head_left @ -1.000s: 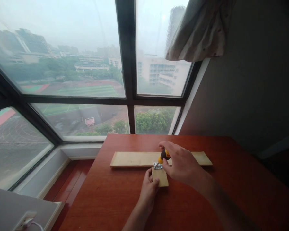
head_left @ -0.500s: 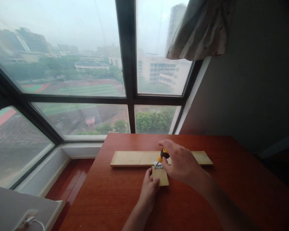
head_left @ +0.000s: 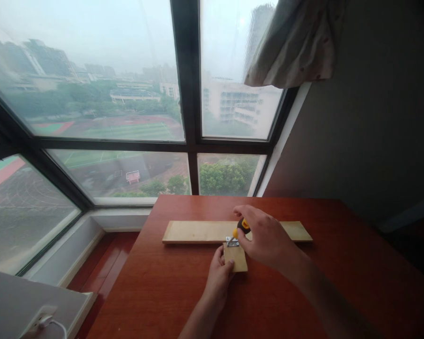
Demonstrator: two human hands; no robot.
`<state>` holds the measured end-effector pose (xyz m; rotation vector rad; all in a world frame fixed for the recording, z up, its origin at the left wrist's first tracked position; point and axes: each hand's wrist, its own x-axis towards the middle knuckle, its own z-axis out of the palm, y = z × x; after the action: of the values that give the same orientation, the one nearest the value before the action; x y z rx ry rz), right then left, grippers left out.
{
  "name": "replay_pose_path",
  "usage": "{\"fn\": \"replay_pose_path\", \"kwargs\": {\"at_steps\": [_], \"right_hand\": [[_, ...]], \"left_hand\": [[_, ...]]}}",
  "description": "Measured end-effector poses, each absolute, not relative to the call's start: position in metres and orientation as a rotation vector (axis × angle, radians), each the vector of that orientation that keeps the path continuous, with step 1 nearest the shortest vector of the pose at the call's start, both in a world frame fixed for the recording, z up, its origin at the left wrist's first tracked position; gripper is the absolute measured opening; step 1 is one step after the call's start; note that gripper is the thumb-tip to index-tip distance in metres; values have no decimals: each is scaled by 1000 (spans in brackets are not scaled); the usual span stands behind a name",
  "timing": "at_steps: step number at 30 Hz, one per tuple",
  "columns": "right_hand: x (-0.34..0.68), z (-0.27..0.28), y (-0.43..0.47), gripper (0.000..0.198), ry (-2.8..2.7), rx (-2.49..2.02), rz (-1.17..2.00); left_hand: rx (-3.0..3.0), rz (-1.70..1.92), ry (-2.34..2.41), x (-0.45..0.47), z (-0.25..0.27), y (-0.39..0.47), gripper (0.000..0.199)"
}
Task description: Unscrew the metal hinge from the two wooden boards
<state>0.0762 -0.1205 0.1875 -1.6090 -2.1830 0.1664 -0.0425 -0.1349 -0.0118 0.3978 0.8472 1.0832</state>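
Your left hand (head_left: 220, 269) has the small wooden piece (head_left: 235, 260) pinched, thumb on its top face and fingers at its left edge. Your right hand (head_left: 268, 240) is closed around the screwdriver (head_left: 243, 225), its thumb below the handle and its fingers above. The slanted shaft runs down to the left part of the metal bracket (head_left: 233, 242), just beyond your left fingertips, where the small piece meets the near edge of the long board (head_left: 198, 232). Whether the tip sits in a screw is too small to tell.

That slant looks like the main risk: if you push harder at this angle, the tip could slip out and skate toward your left fingers, which lie close by. Turning it off-axis could also chew up a screw head, or drive a screw in crooked.

Your left hold is the only one on the wood — the long board, lying on the table (head_left: 151, 292) past your grip, has no hand on it. A strong twist might therefore swing the small piece or slide the board, and the bracket could end up out of line. Your right hand partly covers the board, so a shift there may be hard to notice.
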Motion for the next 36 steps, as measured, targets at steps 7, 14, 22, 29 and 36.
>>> {"fn": "replay_pose_path", "kwargs": {"at_steps": [7,14,22,29,36], "right_hand": [[75,189,-117,31,-2178,-1769,129],[78,188,-120,41,-2192,-1626,178],[75,193,-119,33,-2209,-1760,138],[73,193,-121,46,-2256,-1560,197],[69,192,-118,35,-2213,-1731,123]], "left_hand": [[407,1070,842,-44,-11,-135,70],[426,1086,810,-44,-12,-136,70],[420,1070,827,-44,-14,-135,69],[413,1077,803,-43,-14,-136,68],[422,1072,799,-44,-9,-137,68]]}}
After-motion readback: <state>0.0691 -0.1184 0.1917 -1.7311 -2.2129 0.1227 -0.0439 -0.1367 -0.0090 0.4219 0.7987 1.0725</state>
